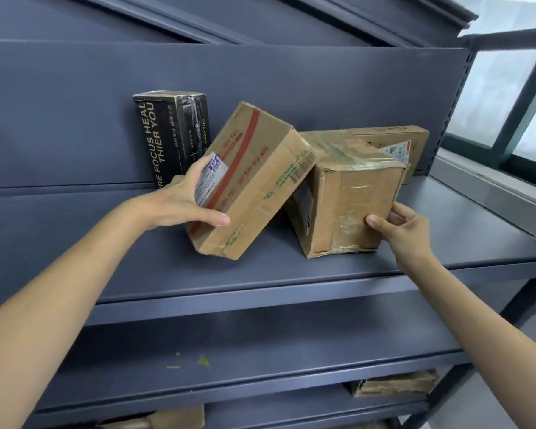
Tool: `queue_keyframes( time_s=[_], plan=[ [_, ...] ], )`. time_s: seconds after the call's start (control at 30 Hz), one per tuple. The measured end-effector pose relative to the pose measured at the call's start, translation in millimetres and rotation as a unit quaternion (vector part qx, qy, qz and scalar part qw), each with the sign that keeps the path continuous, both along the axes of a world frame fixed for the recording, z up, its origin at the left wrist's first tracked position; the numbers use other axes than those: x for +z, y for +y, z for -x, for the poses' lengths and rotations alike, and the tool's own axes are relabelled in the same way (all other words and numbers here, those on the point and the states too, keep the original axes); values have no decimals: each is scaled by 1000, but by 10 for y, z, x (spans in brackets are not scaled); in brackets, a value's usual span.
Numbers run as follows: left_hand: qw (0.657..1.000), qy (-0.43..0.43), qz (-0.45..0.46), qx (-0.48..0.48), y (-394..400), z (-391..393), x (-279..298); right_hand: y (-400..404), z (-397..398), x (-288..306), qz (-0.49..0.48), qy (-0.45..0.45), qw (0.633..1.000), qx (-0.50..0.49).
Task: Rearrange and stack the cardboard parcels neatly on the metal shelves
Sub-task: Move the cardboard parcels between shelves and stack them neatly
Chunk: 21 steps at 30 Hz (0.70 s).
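Dark blue-grey metal shelf (338,267) with a panelled back, 4 parcels on it: black box (171,134) upright at the back, red-striped cardboard box (254,181) tilted on 1 edge, taped cardboard box (347,202) beside it, flat cardboard box (390,140) behind, lower shelf (260,345) with small green scraps (203,361)

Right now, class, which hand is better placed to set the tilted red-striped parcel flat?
Left. The left hand already grips the red-striped parcel; the right hand holds the taped parcel.
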State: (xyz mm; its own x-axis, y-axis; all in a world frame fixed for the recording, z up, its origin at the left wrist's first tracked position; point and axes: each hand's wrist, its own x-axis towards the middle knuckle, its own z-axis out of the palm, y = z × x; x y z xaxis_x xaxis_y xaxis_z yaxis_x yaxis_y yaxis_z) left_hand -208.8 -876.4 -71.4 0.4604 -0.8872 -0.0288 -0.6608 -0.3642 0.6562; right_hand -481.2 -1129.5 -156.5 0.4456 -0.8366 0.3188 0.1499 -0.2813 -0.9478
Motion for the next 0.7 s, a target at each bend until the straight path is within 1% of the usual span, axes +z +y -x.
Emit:
queue_keyframes(
  time_s=[0.1,0.17,0.23,0.3,0.37,0.43,0.5,0.53,0.63,0.7],
  plan=[
    [994,-55,-97,19,26,-93,29,-61,57,13,4,-5,1000,-11],
    [980,-104,-166,19,-17,-74,5,-96,97,22,-5,-14,1000,-15],
    [973,-114,-202,1,-62,-26,-40,-105,144,37,-21,-35,999,-6],
    [981,-94,-168,-22,-78,-23,-87,-74,184,74,-33,-50,998,-2],
    [992,-80,-89,-34,-49,-22,-131,-81,201,92,-46,-70,996,-4],
    [998,-66,9,-10,-10,-23,-205,-124,206,120,-65,-107,992,-5],
    [995,-34,92,31,18,-25,-306,-147,210,225,-78,-138,987,-2],
    [993,-7,111,49,27,-28,-361,-156,212,294,-78,-152,985,2],
    [984,91,130,76,49,-47,-512,-175,207,538,-89,-187,978,16],
    [976,125,151,90,49,-47,-568,-221,175,691,-128,-216,967,36]
  ],
)
